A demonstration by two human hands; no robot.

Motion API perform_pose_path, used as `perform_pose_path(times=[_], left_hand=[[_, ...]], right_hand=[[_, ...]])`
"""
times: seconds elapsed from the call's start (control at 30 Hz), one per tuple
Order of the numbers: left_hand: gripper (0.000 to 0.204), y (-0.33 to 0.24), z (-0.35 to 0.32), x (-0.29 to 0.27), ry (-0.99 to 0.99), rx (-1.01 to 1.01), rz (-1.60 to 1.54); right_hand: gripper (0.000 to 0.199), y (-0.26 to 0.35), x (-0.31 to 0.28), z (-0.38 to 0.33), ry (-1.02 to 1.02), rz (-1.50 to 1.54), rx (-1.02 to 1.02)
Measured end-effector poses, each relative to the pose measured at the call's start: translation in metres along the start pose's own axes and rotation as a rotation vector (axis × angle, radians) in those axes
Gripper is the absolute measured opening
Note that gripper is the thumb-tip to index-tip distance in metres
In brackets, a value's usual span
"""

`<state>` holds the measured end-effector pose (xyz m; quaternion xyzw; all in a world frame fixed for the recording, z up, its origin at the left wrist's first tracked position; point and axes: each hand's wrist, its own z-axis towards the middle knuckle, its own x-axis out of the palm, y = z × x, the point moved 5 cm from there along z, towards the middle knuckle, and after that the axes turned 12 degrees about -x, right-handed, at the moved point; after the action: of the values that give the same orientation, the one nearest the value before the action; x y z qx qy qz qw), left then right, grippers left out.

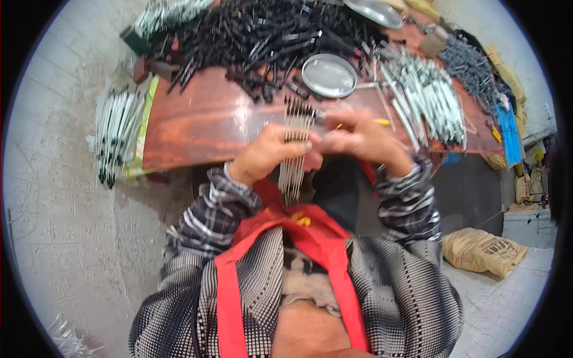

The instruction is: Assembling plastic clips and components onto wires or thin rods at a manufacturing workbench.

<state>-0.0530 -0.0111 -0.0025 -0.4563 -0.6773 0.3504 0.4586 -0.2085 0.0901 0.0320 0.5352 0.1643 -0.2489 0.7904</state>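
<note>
My left hand [271,152] is closed around a bundle of slim, pale rods with dark ends [293,168], held upright in a flat row over the table's near edge. Just right of the bundle's dark tops is my right hand [364,136], its fingers drawn together and partly smeared by motion. A small dark piece [319,116] shows at its fingertips, too blurred to name. Beyond the hands lies a large heap of black, tube-like parts [262,42]. A round metal dish [329,76] sits at the heap's near side.
Pale tubes [424,95] are piled on the reddish-brown table [197,128] at right, with grey parts [468,68] farther right. Rods with black ends [116,134] lie at the table's left end. A second metal dish [376,12] is at the back. A tan sack [484,252] rests on the floor.
</note>
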Motion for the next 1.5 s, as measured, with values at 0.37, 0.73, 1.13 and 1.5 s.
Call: perform_pose_path(times=[0.37,0.73,1.13,1.5], left_hand=[[0.023,0.007,-0.01,-0.001,-0.066,0.086,-0.09],[0.041,0.018,-0.017,0.002,-0.134,0.264,-0.363],[0.024,0.079,-0.025,0.015,-0.366,0.131,-0.257],[0.026,0.086,-0.031,0.015,-0.496,0.365,-0.222]], right_hand=[[0.023,-0.003,0.077,0.042,-0.102,0.581,0.102],[0.025,0.014,0.052,0.045,-0.182,0.412,0.232],[0.023,0.021,0.047,0.051,-0.162,0.369,0.076],[0.018,0.026,0.068,0.036,-0.154,0.4,0.046]])
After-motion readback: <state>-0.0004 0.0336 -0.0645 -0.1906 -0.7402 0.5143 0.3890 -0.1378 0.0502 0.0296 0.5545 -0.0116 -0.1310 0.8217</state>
